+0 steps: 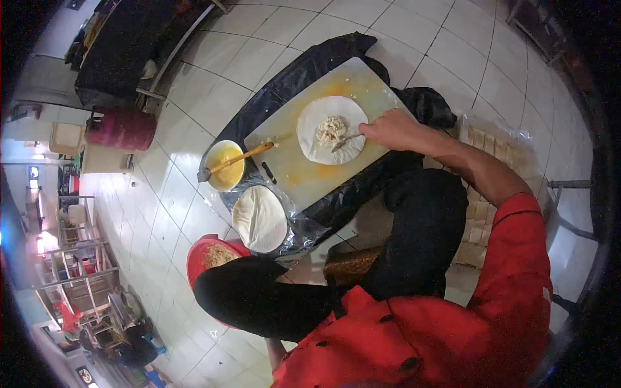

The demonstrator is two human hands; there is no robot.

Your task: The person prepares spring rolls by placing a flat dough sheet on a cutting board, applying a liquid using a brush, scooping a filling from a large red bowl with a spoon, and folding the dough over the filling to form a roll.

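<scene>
Far left, low: a red bowl of crumbly filling sits on the tiled floor, partly hidden under the person's dark-trousered knee; prob. kept close to the body so it is within reach. Just right & above it, a stack of pale round wrappers lies on clear plastic film; the film looks meant to keep the dough off the floor. Above that, a yellow bowl of orange-yellow liquid, a brush w/ a yellow handle lying across it, bristle end hanging over the left rim, handle end pointing right onto the board; parked so any drips fall in the bowl.

Centre: a white cutting board, smeared yellow, serves as the worktop, laid on a black plastic sheet spread over the tiles; a small dark item lies near its lower left edge, too small to tell what. One wrapper lies flat & open on the board, a small mound of filling at its middle; heaped at the centre, so the rim is bare all round.

Right hand: forearm comes in from the lower right, red sleeve at the upper arm, wrist straight, hand low over the right edge of the wrapper; grip clenched on a spoon, its tip pointing left, just beside the mound.

Left hand: not visible; the red jacket & knees hide that side, so its grip can't be told.

Far right: rows of pale folded squares on a plastic-covered tray by the right arm, well apart from the board.
</scene>
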